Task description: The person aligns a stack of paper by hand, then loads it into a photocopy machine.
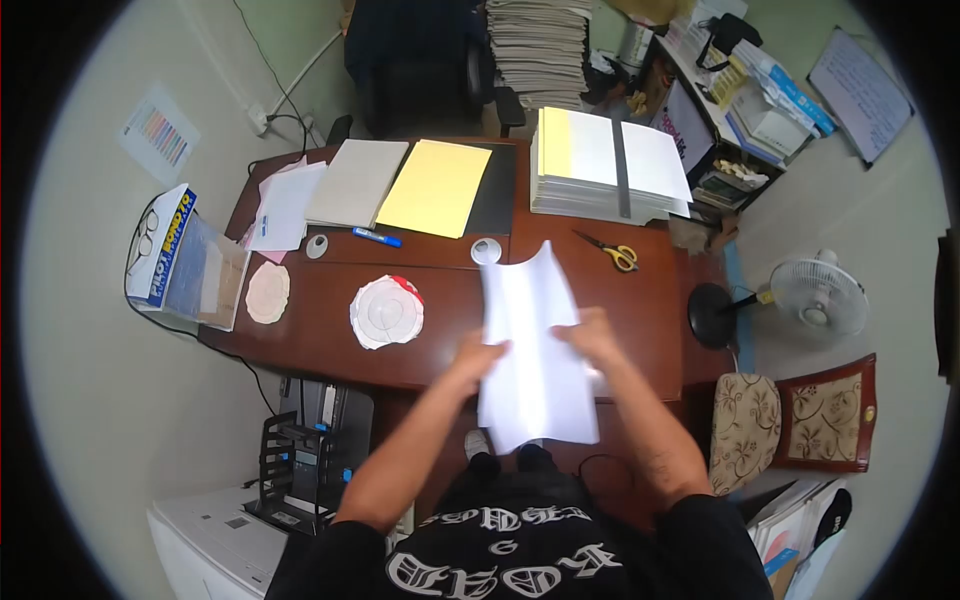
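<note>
White paper (535, 350) is held up over the desk's front edge, bent lengthwise; whether it is one sheet or several I cannot tell. My left hand (480, 360) grips its left edge and my right hand (590, 338) its right edge, with the fingers partly hidden behind it. Yellow-handled scissors (618, 256) lie on the desk beyond my right hand. A blue marker (376, 237) rests near the yellow paper (434, 187). Left of my left hand is a round white and red item (387, 312).
The brown desk (640, 320) bears a thick strapped paper stack (600, 170) at the back right and a grey stack (357, 182) at the back left. A fan (818, 292) and a patterned chair (745, 425) stand on the right, a printer (220, 540) at lower left.
</note>
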Available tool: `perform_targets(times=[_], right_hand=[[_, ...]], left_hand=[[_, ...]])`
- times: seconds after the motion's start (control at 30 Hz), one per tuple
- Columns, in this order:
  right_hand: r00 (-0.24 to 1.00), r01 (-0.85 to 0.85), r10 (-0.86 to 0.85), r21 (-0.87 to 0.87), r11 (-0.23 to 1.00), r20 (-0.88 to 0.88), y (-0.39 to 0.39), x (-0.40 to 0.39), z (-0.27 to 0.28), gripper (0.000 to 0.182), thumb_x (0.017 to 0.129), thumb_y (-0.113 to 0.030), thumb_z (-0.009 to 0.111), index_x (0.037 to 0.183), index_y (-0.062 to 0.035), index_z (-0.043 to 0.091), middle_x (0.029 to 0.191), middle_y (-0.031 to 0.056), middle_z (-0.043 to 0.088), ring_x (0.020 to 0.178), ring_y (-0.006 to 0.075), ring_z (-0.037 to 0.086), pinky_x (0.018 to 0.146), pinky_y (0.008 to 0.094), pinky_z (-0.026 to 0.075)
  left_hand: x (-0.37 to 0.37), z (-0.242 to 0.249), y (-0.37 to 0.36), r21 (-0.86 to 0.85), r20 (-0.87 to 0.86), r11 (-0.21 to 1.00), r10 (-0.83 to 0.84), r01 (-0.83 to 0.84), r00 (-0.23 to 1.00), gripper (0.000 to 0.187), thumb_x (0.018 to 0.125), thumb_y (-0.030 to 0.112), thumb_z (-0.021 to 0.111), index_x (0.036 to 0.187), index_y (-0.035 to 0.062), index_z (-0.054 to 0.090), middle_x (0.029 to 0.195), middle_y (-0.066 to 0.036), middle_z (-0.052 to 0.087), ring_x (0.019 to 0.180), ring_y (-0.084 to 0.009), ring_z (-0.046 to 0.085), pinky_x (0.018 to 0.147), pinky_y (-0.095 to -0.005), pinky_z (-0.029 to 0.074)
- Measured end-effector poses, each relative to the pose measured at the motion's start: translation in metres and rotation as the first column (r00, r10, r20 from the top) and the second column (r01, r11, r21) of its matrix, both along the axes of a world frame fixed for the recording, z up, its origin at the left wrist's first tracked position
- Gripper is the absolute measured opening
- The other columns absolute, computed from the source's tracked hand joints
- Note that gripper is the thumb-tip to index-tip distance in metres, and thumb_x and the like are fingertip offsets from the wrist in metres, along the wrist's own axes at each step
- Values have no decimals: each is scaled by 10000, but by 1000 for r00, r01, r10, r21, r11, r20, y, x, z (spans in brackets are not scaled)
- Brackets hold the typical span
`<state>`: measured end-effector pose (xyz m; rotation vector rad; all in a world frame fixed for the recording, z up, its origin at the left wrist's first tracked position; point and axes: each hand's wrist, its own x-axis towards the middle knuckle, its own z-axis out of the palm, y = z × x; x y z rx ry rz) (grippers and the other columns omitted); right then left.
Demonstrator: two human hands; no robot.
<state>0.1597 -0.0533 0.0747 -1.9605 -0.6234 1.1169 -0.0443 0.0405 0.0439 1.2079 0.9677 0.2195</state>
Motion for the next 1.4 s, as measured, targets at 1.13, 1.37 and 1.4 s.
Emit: perform_targets(times=[1.13,1.37,1.4], right_hand=[[994,102,-103,583,806,-32,-31,18,-26,467,654,3,848,1058,10,613,997,91,696,902,167,655,822,313,532],[726,-221,-96,363,905,681,14,29,12,563,655,-237,848,1099,-8,587,1011,168,620,896,323,600,805,385,501],[789,-188,42,176,966,612,0,33,5,568,671,-283,842,1095,-5,587,1027,176,623,904,314,605,802,380,502]], left_hand=[[-43,-53,39,533,59,845,6,-36,998,625,633,106,883,1152,-35,565,1077,-129,661,997,-223,635,878,-347,512],[-48,-71,-19,-206,120,861,494,-465,861,485,785,4,758,1221,-43,552,1104,-149,654,958,-245,663,812,-363,554],[-46,-67,-32,-303,-13,806,530,-508,848,395,826,41,736,1176,-27,565,1085,-128,655,939,-240,668,719,-362,575]])
